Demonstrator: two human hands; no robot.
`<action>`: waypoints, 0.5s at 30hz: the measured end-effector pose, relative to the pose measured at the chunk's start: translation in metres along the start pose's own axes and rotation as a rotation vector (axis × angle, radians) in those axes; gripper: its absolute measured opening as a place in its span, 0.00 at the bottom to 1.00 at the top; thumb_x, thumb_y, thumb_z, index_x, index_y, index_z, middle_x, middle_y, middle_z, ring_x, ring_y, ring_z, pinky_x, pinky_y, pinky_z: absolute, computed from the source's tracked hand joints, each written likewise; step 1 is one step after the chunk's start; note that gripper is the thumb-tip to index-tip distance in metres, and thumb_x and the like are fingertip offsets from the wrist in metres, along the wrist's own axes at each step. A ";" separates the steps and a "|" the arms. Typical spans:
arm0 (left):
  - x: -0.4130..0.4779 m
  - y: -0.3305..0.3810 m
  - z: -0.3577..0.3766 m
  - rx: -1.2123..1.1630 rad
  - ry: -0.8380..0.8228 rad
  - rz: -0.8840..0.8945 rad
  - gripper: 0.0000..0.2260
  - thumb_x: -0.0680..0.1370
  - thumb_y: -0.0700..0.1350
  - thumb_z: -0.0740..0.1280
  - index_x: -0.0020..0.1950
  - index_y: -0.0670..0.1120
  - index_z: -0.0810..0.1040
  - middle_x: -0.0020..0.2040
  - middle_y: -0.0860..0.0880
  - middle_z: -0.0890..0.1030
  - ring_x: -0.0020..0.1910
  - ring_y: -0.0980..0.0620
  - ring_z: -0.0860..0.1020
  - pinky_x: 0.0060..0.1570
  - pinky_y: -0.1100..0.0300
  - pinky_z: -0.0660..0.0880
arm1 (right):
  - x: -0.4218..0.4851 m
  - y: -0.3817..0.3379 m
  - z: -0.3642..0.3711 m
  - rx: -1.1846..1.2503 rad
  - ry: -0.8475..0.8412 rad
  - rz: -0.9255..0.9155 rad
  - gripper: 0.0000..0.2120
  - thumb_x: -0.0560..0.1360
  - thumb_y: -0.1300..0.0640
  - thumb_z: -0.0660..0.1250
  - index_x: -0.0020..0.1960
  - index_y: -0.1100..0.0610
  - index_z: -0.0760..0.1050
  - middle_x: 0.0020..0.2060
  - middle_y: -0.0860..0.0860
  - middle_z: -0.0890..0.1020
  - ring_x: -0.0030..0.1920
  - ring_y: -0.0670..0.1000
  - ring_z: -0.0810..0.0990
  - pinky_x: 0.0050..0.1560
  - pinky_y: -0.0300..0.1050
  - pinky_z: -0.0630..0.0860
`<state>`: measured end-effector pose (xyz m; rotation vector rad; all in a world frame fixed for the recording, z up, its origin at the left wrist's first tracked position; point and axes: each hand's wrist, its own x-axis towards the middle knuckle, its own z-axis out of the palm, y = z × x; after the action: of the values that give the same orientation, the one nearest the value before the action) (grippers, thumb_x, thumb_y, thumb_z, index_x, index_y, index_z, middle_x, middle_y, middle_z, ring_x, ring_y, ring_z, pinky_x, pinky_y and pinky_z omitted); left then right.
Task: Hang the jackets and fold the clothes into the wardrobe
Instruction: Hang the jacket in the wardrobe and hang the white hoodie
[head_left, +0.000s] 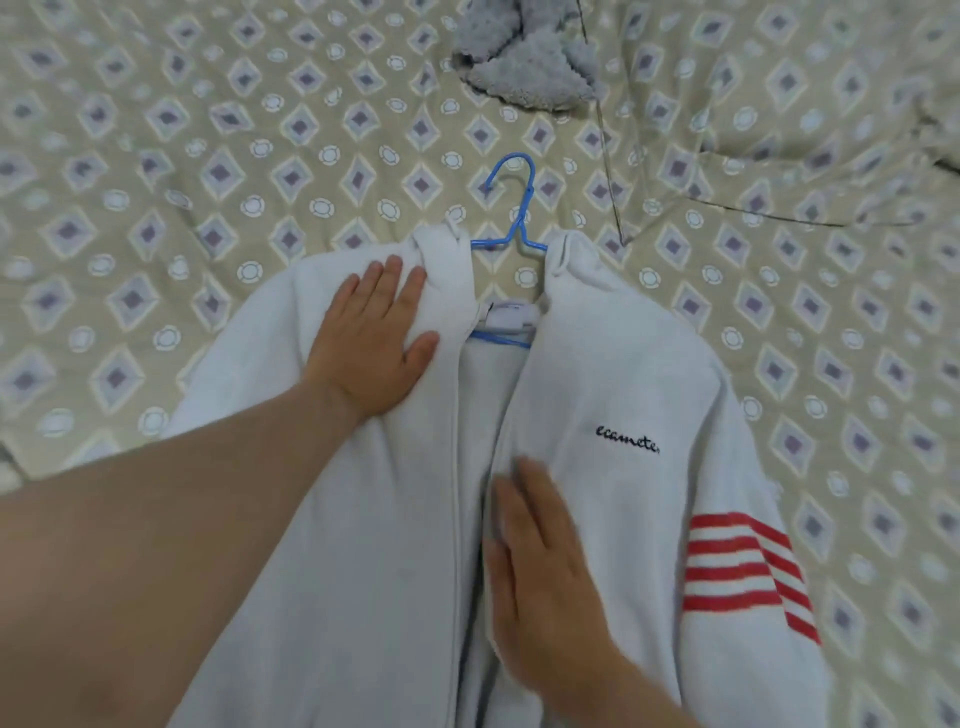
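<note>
White, zip-fronted, the jacket (597, 374) lies face up and unzipped on a beige bedspread (208, 156) patterned with diamonds. A blue hanger (514, 208) sits inside its shoulders, hook pointing away. Black script on the chest (627, 440) reads roughly "ecamete"; the neck label (511, 316) is too blurred to read. Red stripes (737, 566) band one sleeve. The left hand (374, 332) presses flat by the collar, fingers straight, thumb spread. The right hand (545, 571), blurred, rests flat beside the zip, fingers extended together. A grey fleecy garment (530, 67) lies well apart.
</note>
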<state>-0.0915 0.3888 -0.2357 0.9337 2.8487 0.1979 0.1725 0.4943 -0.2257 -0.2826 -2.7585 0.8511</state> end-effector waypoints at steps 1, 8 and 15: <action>-0.010 0.002 0.000 -0.014 -0.013 -0.010 0.34 0.78 0.60 0.44 0.79 0.42 0.56 0.78 0.38 0.57 0.78 0.39 0.56 0.76 0.48 0.48 | -0.021 -0.004 0.000 0.034 -0.031 0.024 0.21 0.84 0.51 0.50 0.73 0.58 0.65 0.74 0.56 0.67 0.74 0.53 0.65 0.75 0.43 0.59; -0.165 0.018 0.010 -0.096 -0.142 -0.039 0.31 0.80 0.58 0.47 0.78 0.40 0.61 0.77 0.40 0.61 0.77 0.41 0.60 0.76 0.51 0.51 | -0.084 -0.028 -0.020 0.045 -0.182 0.262 0.13 0.75 0.54 0.61 0.55 0.56 0.78 0.51 0.53 0.80 0.51 0.55 0.78 0.58 0.46 0.74; -0.319 0.043 0.018 -0.130 -0.306 -0.044 0.33 0.78 0.61 0.53 0.78 0.43 0.58 0.78 0.45 0.54 0.77 0.46 0.57 0.75 0.55 0.43 | -0.117 -0.056 -0.052 0.098 -0.560 0.605 0.06 0.81 0.52 0.61 0.51 0.53 0.66 0.37 0.49 0.77 0.37 0.49 0.77 0.42 0.47 0.76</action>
<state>0.1912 0.2348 -0.2177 0.7986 2.5398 0.2120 0.2921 0.4466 -0.1714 -1.0400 -3.1594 1.3800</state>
